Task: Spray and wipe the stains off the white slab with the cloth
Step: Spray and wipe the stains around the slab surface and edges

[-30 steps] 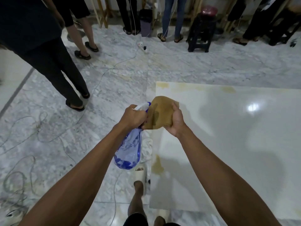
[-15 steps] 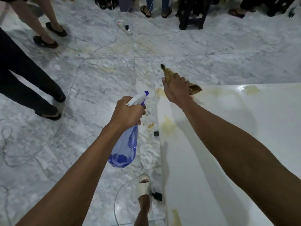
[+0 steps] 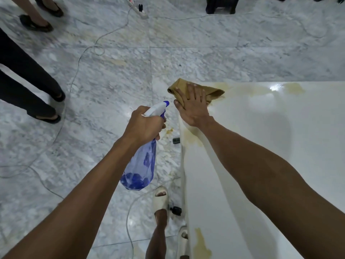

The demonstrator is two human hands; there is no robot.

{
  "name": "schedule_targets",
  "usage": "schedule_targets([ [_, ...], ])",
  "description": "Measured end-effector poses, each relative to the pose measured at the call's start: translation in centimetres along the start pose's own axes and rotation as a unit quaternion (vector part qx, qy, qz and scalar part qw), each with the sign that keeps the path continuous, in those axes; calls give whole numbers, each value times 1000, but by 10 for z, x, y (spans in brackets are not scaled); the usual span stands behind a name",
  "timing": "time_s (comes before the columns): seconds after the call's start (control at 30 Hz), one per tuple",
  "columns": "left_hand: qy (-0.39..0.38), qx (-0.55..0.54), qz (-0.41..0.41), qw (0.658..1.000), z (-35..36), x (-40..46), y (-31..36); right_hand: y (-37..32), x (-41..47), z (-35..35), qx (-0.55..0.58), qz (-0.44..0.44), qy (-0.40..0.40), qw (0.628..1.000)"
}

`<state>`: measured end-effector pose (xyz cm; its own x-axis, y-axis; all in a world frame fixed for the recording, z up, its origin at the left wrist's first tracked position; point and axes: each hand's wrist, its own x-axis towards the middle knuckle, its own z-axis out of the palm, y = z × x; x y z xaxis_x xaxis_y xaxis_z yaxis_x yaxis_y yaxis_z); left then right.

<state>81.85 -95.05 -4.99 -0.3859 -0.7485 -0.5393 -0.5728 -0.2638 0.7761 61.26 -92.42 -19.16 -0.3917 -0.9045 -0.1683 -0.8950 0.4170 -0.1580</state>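
The white slab fills the right side of the head view. Yellowish stains run along its far edge, another sits under my right wrist, and one lies at its near left edge. My right hand presses flat with straight fingers on a brown cloth at the slab's far left corner. My left hand grips the neck of a blue translucent spray bottle with a white head, held over the floor left of the slab.
Marble floor surrounds the slab, with cables trailing across it. Bystanders' legs and sandals stand at the left and far edge. My own foot in a pale sandal is beside the slab's left edge. A dark stool stands far back.
My right hand carried the cloth away from the bottle's nozzle, out to the slab's far left corner, and now lies flat on it. The left hand stays on the bottle.
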Motion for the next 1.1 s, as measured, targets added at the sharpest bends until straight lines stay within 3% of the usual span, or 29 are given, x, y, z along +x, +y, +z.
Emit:
schedule_targets([
  [0.6, 46, -49, -13, 998, 73, -182, -93, 1, -199, 39, -35, -124, 45, 991],
  [1.1, 72, -56, -28, 995, 87, -311, -166, -5, -358, 69, -36, -112, 57, 991],
])
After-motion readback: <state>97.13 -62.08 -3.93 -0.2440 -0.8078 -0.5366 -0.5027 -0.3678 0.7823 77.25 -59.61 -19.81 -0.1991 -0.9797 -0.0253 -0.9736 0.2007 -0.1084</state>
